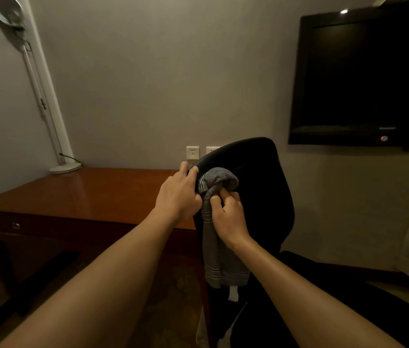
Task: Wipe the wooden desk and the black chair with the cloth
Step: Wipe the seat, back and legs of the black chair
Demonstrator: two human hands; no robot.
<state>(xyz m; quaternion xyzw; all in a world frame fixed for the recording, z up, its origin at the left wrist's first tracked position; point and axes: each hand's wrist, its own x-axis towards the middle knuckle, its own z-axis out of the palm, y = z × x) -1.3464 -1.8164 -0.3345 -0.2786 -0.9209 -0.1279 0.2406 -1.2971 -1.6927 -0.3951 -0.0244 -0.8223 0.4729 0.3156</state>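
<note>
Cloth [219, 180], grey with stripes near its hem, sits at the centre of the head view. It is bunched over the upper left edge of the black chair [261, 202], and its loose end hangs down the near side of the backrest. The bunching looks deliberate: a wad under the fingers makes a thick pad for rubbing the curved rim, which suggests the chair is the part being wiped now.

The left hand [178, 194] grips the rim just left of the wad, fingers curled over the top edge, most likely to keep the backrest from swivelling under the pressure. The right hand [229, 217] is closed on the cloth just below the wad, fingers curled in and pinching the fabric. The two hands are touching or nearly so; I cannot tell which.

The wooden desk [85, 192] fills the left middle of the frame. Neither hand touches its glossy top, and the chair stands just beside its right end. A white lamp [64, 168] stands at the desk's far left corner, wall sockets [192, 152] show behind the chair, and a dark television [364, 79] hangs at upper right.
</note>
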